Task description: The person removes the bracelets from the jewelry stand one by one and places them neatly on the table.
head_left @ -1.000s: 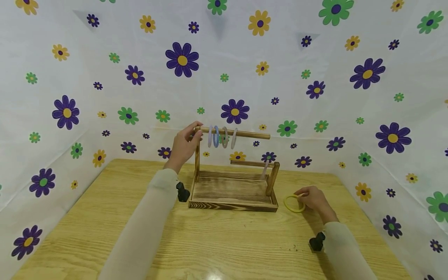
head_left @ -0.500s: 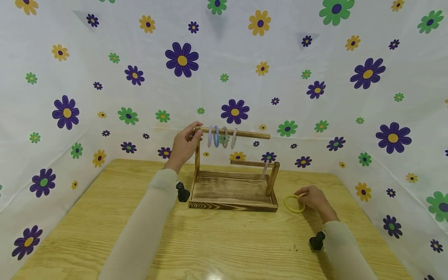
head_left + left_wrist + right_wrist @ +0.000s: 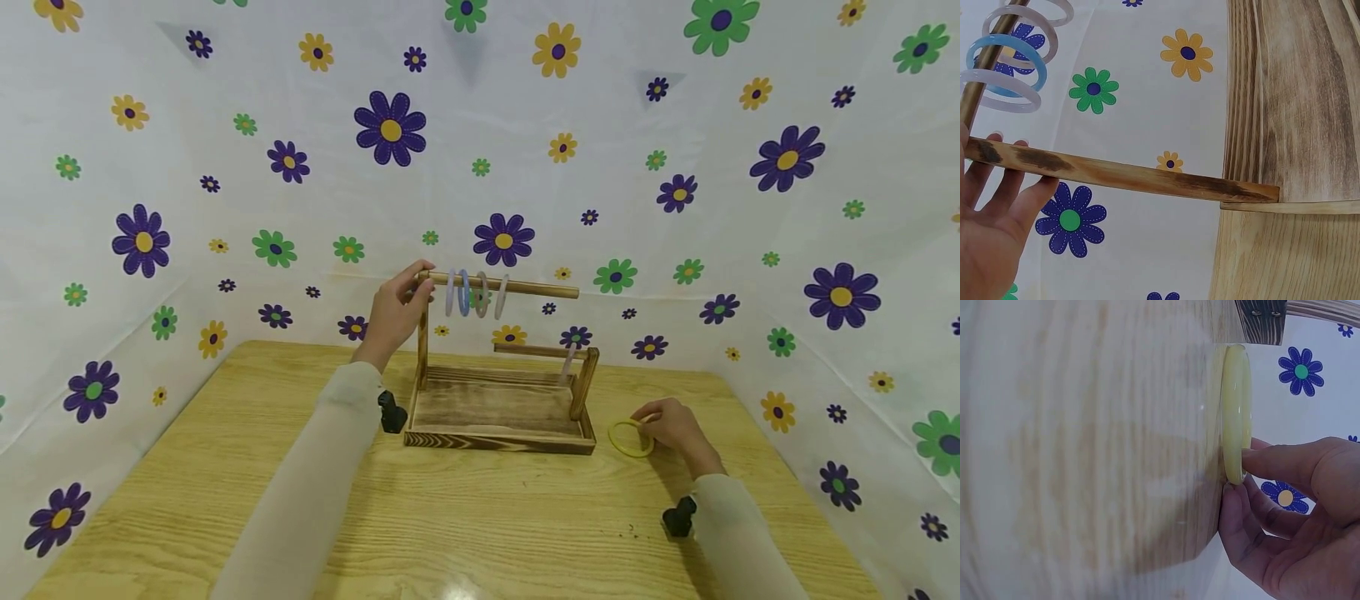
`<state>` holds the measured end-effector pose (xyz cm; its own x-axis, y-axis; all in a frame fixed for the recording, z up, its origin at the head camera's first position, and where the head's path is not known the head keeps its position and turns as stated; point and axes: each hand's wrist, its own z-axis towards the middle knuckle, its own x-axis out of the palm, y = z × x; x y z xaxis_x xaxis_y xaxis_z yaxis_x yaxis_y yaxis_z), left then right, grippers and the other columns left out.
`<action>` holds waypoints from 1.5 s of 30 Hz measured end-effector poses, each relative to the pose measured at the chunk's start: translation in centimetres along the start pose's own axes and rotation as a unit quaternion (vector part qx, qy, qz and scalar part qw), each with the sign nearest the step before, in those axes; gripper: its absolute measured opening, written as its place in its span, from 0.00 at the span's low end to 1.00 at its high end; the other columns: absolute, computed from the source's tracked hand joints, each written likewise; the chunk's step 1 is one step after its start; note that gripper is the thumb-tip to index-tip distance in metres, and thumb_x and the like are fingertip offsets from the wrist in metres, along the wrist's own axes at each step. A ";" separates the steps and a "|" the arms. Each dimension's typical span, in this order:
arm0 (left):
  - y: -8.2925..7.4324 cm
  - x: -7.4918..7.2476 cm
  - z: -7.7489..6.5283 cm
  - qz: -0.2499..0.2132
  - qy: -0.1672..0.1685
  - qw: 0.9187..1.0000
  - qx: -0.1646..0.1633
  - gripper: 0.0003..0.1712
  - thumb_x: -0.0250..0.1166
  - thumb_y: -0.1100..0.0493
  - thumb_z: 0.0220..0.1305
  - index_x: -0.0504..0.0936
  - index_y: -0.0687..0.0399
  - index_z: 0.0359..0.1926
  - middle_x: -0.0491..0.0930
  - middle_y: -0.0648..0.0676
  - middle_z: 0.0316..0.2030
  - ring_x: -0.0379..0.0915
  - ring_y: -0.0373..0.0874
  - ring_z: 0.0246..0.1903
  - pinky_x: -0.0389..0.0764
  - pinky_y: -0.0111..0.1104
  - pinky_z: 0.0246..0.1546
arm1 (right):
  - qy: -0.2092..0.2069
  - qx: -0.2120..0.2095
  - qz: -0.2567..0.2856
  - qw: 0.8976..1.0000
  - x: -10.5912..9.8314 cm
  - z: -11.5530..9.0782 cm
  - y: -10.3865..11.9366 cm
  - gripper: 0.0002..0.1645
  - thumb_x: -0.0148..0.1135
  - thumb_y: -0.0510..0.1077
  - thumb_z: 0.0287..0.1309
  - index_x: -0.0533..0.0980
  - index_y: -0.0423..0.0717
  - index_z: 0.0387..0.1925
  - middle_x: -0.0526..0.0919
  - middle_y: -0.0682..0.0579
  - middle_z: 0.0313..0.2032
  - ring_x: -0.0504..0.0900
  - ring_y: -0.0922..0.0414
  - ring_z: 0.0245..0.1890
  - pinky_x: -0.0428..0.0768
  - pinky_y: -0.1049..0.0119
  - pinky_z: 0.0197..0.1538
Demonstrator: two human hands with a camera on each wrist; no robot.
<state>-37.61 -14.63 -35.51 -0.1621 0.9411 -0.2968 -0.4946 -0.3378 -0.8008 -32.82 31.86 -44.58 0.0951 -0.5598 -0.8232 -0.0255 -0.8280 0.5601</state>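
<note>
One yellow bangle (image 3: 1234, 419) sits right of the wooden stand (image 3: 500, 444), its right rim pinched in my right grip (image 3: 671, 427); it looks light, stiff, slick, perhaps brittle, best held there, while my left grip (image 3: 396, 315) clasps the stand's left post (image 3: 423, 346)

The site presents as a screened-off tabletop bay: white sheeting (image 3: 480, 192) printed with purple, green and yellow flowers stands behind the table (image 3: 487, 517) and along both its sides, with creases visible. The table has a pale wood-grain top and bears a wooden bangle stand (image 3: 491, 404). Whether the bay lies within a home, workshop or studio cannot be determined, as sheeting fills the view beyond the table.
</note>
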 end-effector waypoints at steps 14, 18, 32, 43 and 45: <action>-0.5 -0.2 -0.2 -0.002 0.012 1.000 -0.029 0.22 0.54 0.51 0.81 0.75 0.48 0.69 0.84 0.63 0.52 0.84 0.57 0.50 0.84 0.45 0.51 | -0.012 -0.020 -0.013 1.000 -0.1 0.0 -0.1 0.14 0.62 0.34 0.61 0.85 0.32 0.46 0.87 0.31 0.45 0.86 0.42 0.42 0.86 0.51 0.46; -0.4 -0.3 -0.2 -0.004 0.005 1.000 -0.022 0.21 0.54 0.51 0.81 0.75 0.49 0.69 0.84 0.63 0.52 0.84 0.57 0.50 0.84 0.42 0.50 | -0.049 -0.051 -0.028 0.997 -1.3 0.1 0.8 0.15 0.60 0.37 0.66 0.83 0.32 0.49 0.86 0.28 0.48 0.83 0.33 0.49 0.83 0.41 0.51; -2.2 -0.3 -0.7 -0.017 0.007 1.000 -0.021 0.20 0.54 0.59 0.81 0.76 0.54 0.68 0.83 0.69 0.55 0.83 0.65 0.52 0.83 0.52 0.52 | -0.173 -0.107 0.037 0.978 -3.3 -0.1 7.0 0.18 0.59 0.44 0.73 0.83 0.36 0.53 0.86 0.32 0.52 0.85 0.38 0.49 0.84 0.46 0.50; -4.5 -0.7 -1.6 -0.009 0.005 1.000 -0.015 0.20 0.54 0.61 0.80 0.76 0.57 0.68 0.84 0.69 0.54 0.84 0.64 0.50 0.84 0.46 0.49 | -0.187 -0.150 0.066 0.969 -3.2 -0.1 11.2 0.17 0.59 0.44 0.73 0.83 0.36 0.54 0.87 0.34 0.49 0.85 0.39 0.48 0.83 0.46 0.51; -4.3 -0.6 -1.5 -0.009 0.006 1.000 -0.014 0.20 0.54 0.61 0.80 0.76 0.57 0.67 0.84 0.69 0.52 0.84 0.64 0.50 0.84 0.45 0.48 | -0.186 -0.157 0.068 0.967 -3.1 -0.1 11.8 0.17 0.59 0.43 0.73 0.82 0.36 0.54 0.87 0.34 0.49 0.85 0.38 0.49 0.83 0.44 0.51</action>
<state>-34.08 -13.78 -32.69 -0.1431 0.9466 -0.2889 -0.4730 -0.3218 -0.8202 -33.35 23.85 -35.38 -0.2550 -0.6845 -0.6830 0.2958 -0.7277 0.6188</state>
